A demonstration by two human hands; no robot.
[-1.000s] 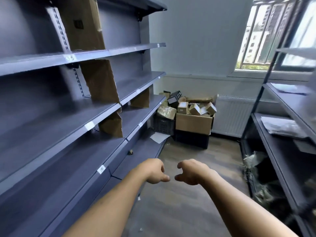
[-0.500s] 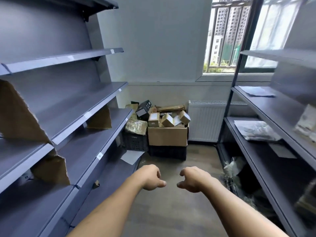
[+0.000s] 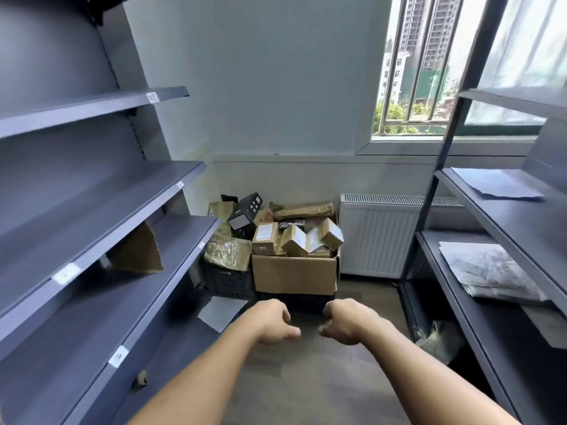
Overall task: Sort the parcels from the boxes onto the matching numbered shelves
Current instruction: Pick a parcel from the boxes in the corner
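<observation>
Grey metal shelves [image 3: 92,191], flat and smooth, line both sides of a narrow room with a dark wood-grain floor [image 3: 306,378]. An open cardboard box [image 3: 294,276] by the far wall holds heaped boxy brown parcels [image 3: 265,240]. Left hand [image 3: 271,323] and right hand [image 3: 346,322] hang loosely curled and empty.

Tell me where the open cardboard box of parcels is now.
In the head view the cardboard box stands centre, by the far wall, between the black crate on its left and the white radiator on its right.
</observation>
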